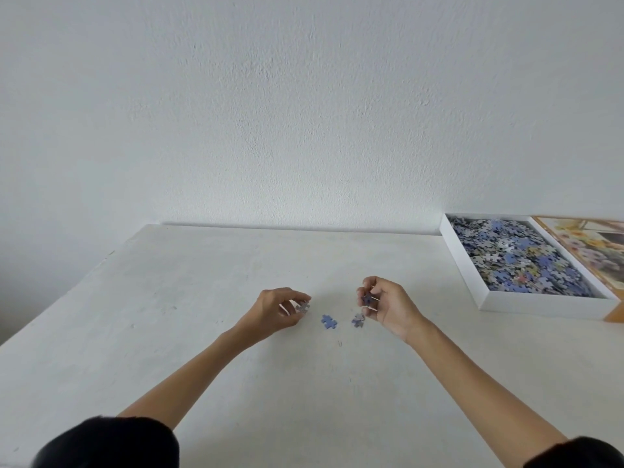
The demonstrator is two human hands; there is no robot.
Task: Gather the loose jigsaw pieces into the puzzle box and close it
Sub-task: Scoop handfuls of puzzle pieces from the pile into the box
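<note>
My left hand pinches a grey jigsaw piece between thumb and fingers, just above the white table. My right hand holds a dark blue piece in its curled fingers. A loose blue piece lies flat between the hands. Another greyish piece lies just below my right hand's fingers. The open white puzzle box sits at the far right, filled with several blue and grey pieces.
The box lid, printed with flowers, lies right of the box, partly beneath it and cut by the frame edge. A white wall stands behind the table. The table's left edge slants down toward me.
</note>
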